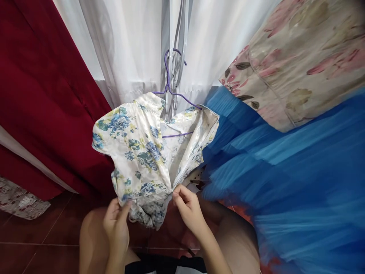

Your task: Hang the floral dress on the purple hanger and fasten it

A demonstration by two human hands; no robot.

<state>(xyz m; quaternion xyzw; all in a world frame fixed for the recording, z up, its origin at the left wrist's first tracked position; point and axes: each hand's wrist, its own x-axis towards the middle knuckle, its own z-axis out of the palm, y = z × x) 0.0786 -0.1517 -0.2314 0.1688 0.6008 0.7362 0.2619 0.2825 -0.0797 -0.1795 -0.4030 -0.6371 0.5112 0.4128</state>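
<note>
A white floral blouse (142, 152) hangs on a purple hanger (171, 89) hooked to a metal post (164, 45). Below the hanger, the left hand (116, 224) grips the blouse's lower hem with its fingers closed on the cloth. The right hand (188, 207) pinches the open front edge between thumb and fingertips. Right of the blouse hangs a blue tulle skirt (285, 171); left of it, a red curtain (42, 95).

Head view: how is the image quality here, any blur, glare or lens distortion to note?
Head view: daylight through the sheer white curtain blows it out near the top; the blue tulle skirt smears soft toward the right edge; wide-lens bending at the edges; the white floral blouse on the purple wire hanger, the left hand and right hand stay fairly sharp.
</note>
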